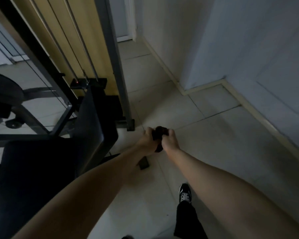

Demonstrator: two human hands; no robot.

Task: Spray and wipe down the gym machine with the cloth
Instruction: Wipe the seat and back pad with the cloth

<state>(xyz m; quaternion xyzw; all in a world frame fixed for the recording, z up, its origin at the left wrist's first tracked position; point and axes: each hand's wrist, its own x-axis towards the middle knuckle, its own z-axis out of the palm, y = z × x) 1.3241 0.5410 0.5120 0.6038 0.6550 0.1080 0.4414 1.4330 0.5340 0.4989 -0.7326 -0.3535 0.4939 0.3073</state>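
Observation:
A dark bunched cloth (160,135) is held between both my hands, out in front of me over the tiled floor. My left hand (148,142) grips its left side and my right hand (170,141) grips its right side, fingers curled round it. The gym machine fills the left of the view: a black padded seat (41,169), a black shroud (93,121), a grey steel upright (117,66) and cables (72,40). My hands are just right of the machine's foot (130,125). No spray bottle is visible.
A small dark flat object (144,163) lies on the floor under my left forearm. My right foot in a black and white shoe (185,193) stands on the tiles. Walls with a pale skirting board (185,90) form a corner to the right. A black weight plate (3,90) sits far left.

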